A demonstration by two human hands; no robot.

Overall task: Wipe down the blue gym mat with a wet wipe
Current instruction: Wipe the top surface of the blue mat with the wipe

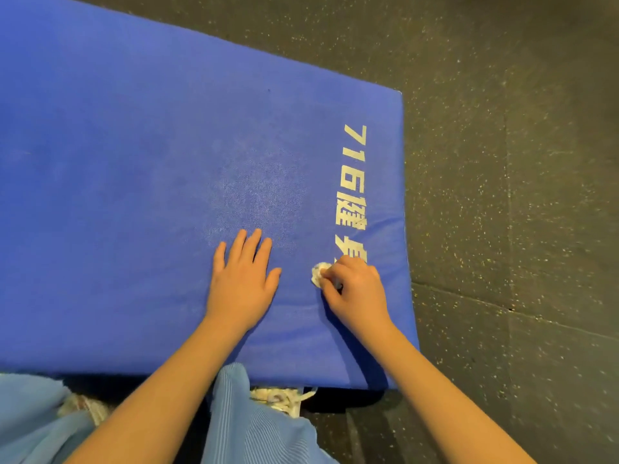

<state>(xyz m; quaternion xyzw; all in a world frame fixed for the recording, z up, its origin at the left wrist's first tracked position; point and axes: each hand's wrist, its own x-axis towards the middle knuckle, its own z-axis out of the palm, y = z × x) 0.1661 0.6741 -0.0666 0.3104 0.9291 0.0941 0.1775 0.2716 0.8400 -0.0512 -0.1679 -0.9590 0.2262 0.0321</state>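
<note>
Blue gym mat [134, 162] on speckled floor [519, 195]. Left hand [243, 279]: flat, fingers spread, pressing mat. Right hand [355, 289]: gripping crumpled wet wipe [317, 272] near mat's right edge, over white lettering [351, 182].

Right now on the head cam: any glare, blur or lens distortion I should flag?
Head view: wide-angle bowing curves the edges of the blue mat; a pale sheen sits on it above the left hand; the white lettering and the wet wipe in the right hand look soft; the speckled floor darkens toward the top right corner.
</note>
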